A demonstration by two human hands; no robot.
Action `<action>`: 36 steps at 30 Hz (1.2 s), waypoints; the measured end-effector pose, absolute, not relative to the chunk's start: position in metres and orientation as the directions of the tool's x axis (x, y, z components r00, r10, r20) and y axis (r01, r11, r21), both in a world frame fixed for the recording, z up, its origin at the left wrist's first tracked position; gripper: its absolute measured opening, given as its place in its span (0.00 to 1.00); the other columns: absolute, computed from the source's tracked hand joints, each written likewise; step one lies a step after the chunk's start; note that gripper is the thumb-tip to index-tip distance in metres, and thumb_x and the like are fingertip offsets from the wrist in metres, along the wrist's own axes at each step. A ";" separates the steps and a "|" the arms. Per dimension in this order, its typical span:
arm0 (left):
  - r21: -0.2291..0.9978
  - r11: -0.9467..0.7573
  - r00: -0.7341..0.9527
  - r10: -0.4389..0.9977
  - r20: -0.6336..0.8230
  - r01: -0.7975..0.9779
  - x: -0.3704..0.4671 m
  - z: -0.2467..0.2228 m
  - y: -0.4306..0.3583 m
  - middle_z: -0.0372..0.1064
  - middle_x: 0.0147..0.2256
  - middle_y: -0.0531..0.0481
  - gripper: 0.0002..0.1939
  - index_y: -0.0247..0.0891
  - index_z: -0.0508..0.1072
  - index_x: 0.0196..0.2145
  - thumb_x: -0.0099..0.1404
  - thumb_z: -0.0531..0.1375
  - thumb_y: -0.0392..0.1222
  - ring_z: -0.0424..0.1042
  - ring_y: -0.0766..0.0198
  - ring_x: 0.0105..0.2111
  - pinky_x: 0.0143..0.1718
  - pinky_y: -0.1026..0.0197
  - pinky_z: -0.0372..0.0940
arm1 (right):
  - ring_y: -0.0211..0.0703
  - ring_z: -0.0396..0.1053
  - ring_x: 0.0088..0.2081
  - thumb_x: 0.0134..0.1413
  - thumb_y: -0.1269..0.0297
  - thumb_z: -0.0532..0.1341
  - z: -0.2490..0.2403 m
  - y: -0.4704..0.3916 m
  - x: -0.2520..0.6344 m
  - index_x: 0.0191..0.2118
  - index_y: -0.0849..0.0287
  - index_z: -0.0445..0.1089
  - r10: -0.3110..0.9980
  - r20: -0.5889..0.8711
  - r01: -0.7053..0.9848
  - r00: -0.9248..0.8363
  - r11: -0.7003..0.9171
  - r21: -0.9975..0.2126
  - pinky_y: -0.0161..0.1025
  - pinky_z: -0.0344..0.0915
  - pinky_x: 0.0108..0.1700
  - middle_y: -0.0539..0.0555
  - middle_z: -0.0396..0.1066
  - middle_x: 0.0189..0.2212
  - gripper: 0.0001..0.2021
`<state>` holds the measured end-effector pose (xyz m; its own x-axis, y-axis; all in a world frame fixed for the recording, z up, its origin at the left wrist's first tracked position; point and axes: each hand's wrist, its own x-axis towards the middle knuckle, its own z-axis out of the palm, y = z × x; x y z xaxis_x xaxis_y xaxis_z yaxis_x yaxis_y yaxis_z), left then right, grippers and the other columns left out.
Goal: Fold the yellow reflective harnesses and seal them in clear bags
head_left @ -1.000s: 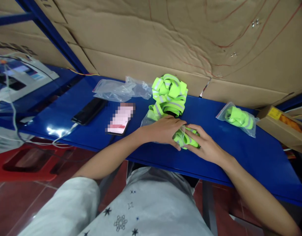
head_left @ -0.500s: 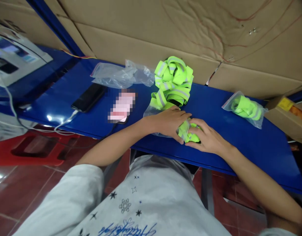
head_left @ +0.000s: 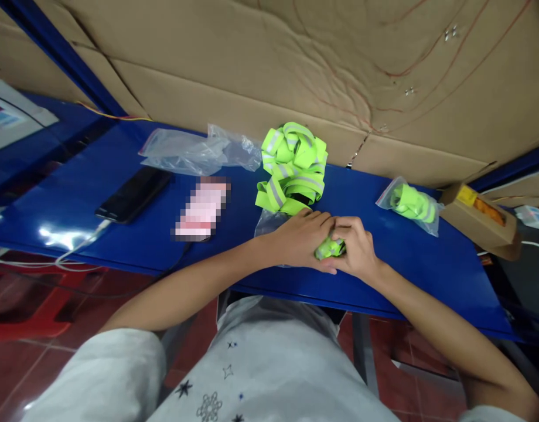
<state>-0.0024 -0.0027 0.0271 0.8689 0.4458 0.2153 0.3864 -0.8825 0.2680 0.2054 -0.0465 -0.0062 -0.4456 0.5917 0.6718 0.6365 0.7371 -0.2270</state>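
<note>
Between my two hands, near the table's front edge, is a bundled neon-yellow reflective strap [head_left: 329,248], partly inside a clear plastic bag. My left hand [head_left: 302,237] grips the bundle from the left, fingers curled over it. From the right, my right hand [head_left: 355,246] closes its bent fingers around the other end. Much of the bundle is hidden under the fingers. Just behind my left hand lies a loose heap of neon-yellow reflective straps [head_left: 294,158] with grey stripes. Part of a clear bag [head_left: 269,223] shows under my left wrist.
Flat clear zip bags [head_left: 181,151] lie at the back left. A black phone [head_left: 133,193] with a white cable and a blurred-out phone [head_left: 201,209] rest on the blue table [head_left: 410,264]. At right are a bagged strap [head_left: 412,202] and an open cardboard box [head_left: 480,223].
My hands have drawn closer together, and my right hand covers more of the bundle. The camera view has shifted, moving the table's things left and down in the picture.
</note>
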 end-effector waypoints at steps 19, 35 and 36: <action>0.373 -0.762 0.769 0.617 0.168 0.530 -0.003 0.034 0.002 0.75 0.52 0.40 0.31 0.36 0.66 0.57 0.61 0.68 0.50 0.77 0.45 0.52 0.54 0.47 0.68 | 0.53 0.72 0.54 0.65 0.54 0.68 0.000 -0.048 0.206 0.56 0.53 0.72 0.706 0.593 0.531 -0.387 0.697 -0.483 0.52 0.76 0.55 0.60 0.67 0.51 0.17; 0.387 -0.764 0.786 0.602 0.139 0.516 -0.004 0.032 0.004 0.75 0.52 0.41 0.30 0.37 0.66 0.56 0.60 0.69 0.50 0.76 0.44 0.53 0.54 0.47 0.67 | 0.52 0.73 0.52 0.65 0.52 0.67 0.005 -0.046 0.207 0.54 0.53 0.72 0.707 0.572 0.536 -0.415 0.698 -0.474 0.51 0.77 0.53 0.60 0.68 0.49 0.17; 0.388 -0.765 0.787 0.601 0.141 0.514 -0.004 0.032 0.004 0.75 0.52 0.41 0.30 0.37 0.66 0.56 0.61 0.69 0.51 0.76 0.44 0.53 0.54 0.47 0.67 | 0.52 0.73 0.51 0.65 0.52 0.67 0.006 -0.046 0.207 0.54 0.53 0.72 0.705 0.573 0.534 -0.417 0.700 -0.474 0.51 0.77 0.53 0.60 0.68 0.49 0.17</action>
<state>-0.0042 0.0042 0.0323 0.7870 0.6007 0.1408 0.5144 -0.7648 0.3879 0.2069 -0.0460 0.0063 -0.4167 0.7054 0.5734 0.5338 0.7004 -0.4737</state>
